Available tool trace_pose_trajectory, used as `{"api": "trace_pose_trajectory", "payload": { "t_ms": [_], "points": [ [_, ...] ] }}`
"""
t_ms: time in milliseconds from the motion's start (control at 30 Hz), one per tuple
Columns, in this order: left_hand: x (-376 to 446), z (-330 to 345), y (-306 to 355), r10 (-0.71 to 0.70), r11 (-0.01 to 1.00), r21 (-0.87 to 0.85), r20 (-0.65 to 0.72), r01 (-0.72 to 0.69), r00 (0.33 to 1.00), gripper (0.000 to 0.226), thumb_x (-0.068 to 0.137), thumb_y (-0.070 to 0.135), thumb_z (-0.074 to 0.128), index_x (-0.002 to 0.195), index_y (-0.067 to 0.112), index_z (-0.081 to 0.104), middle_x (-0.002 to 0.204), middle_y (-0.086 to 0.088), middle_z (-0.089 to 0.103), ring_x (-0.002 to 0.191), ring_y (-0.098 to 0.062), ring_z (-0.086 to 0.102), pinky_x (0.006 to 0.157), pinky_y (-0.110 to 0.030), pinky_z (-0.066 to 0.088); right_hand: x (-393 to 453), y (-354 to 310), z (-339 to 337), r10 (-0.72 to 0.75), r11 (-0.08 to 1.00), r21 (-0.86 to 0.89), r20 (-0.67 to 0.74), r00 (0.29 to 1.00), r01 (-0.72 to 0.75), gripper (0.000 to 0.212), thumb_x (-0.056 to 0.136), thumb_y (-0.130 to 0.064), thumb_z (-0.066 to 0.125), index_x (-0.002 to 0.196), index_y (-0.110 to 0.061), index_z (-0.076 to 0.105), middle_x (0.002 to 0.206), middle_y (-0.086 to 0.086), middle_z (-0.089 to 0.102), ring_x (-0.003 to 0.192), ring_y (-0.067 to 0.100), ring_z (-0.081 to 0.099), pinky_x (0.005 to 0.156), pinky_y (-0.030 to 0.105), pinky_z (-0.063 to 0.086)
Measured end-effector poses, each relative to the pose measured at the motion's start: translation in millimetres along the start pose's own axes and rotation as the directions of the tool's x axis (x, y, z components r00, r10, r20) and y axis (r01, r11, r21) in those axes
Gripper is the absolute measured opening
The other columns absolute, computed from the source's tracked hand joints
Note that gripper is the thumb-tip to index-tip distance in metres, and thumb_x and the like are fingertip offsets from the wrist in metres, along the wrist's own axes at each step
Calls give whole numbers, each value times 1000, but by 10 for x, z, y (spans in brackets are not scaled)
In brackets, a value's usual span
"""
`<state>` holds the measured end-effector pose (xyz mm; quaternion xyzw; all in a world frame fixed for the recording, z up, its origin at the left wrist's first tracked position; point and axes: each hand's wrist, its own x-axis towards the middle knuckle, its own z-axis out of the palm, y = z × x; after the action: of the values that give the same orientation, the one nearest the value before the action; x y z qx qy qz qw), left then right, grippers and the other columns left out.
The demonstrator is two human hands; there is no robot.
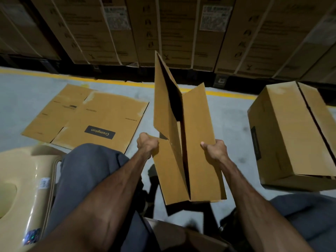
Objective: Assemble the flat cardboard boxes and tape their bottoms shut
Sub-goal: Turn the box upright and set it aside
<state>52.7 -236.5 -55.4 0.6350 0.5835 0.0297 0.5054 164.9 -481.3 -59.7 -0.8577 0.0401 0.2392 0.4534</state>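
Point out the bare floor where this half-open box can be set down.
Bare grey floor lies between the held box and the assembled box. A narrower strip separates it from the flat cardboard. Nearer the knees it is crowded.

From my feed: both forearms bare, no sleeves, no watch, no gloves. Left hand (pixel 147 144) and right hand (pixel 215 149) bare too, no rings I can make out. Trousers (pixel 87 170) are dark blue-grey, loose cloth, creased over the knees. Footwear too dark to tell.
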Motion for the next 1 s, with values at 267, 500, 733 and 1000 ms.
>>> {"api": "trace_pose_trajectory", "payload": {
  "t_ms": [267, 500, 733, 1000],
  "points": [
    [-474, 30, 58, 129, 984, 138, -92, -116, 987, 8, 84, 6, 63, 80, 5, 57, 85, -12, 61, 69, -27, 55, 57, -34, 46, -29, 105, -278, 41, 999, 31, -59, 997, -39, 45, 94, -31, 79, 126, -1, 68, 122, 17, 73, 110, 37, 68, 95, 44, 57],
    [-604, 46, 87, 136, 987, 111, -200, -115, 970, 19, 87, -2, 57, 74, 9, 48, 80, -7, 52, 62, -19, 45, 59, -32, 42, 35, 22, -431, 90, 996, -22, -83, 992, -92, 43, 89, -35, 83, 119, -6, 71, 117, 16, 74, 105, 37, 70, 95, 56, 60],
    [-708, -39, 43, 62, 998, -3, -246, -65, 967, 29, 83, -5, 57, 70, 12, 38, 73, -4, 43, 60, -24, 40, 61, -33, 40, -26, -231, -560, 77, 993, -87, -97, 992, -85, 44, 89, -34, 83, 119, -4, 69, 117, 16, 73, 106, 38, 69, 95, 53, 60],
    [-895, -228, 90, -21, 989, -144, -262, -17, 965, 27, 86, -1, 60, 65, 8, 45, 65, -5, 50, 53, -20, 46, 54, -29, 39, -141, -573, -877, 45, 992, -115, -87, 995, -55, 45, 94, -37, 79, 121, -4, 64, 107, 12, 67, 89, 29, 64, 72, 38, 52]
  ]
}}
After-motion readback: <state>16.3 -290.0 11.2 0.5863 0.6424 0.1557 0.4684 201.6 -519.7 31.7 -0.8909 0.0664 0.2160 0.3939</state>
